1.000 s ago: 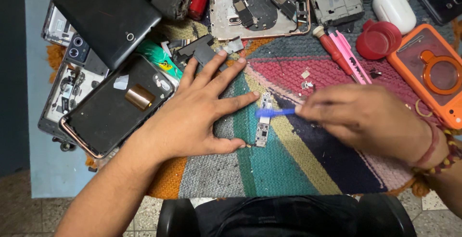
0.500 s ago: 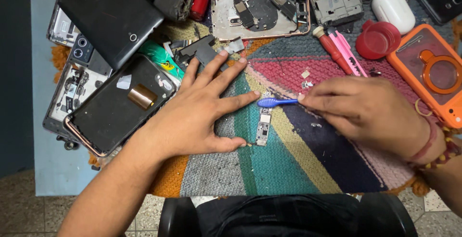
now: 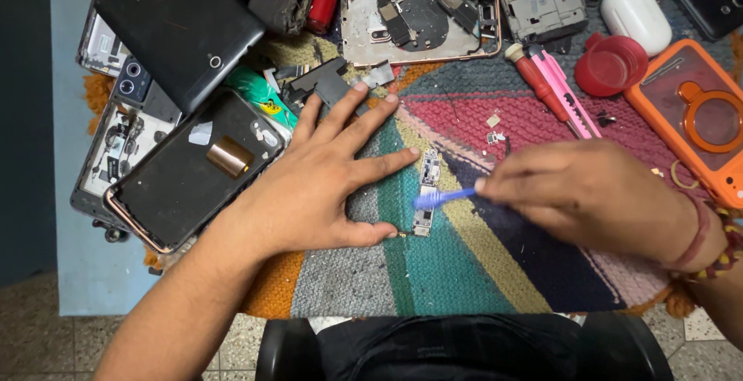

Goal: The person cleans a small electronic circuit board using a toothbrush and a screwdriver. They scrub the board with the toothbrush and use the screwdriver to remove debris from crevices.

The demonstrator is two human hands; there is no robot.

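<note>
- Left hand (image 3: 317, 187) lay spread flat on striped knitted mat (image 3: 464, 272), index fingertip and thumb bracing narrow green circuit board (image 3: 426, 193)
- Right hand (image 3: 596, 195) pinched small blue brush (image 3: 441, 197), bristles on board, apparently cleaning

Seen from one head-worn camera, looking steeply down, close over a striped woven mat (image 3: 464, 272) on a table (no second view to overlap). Facing away from the body, lap at the bottom edge, opened phone shells (image 3: 422, 25) along the top.
</note>
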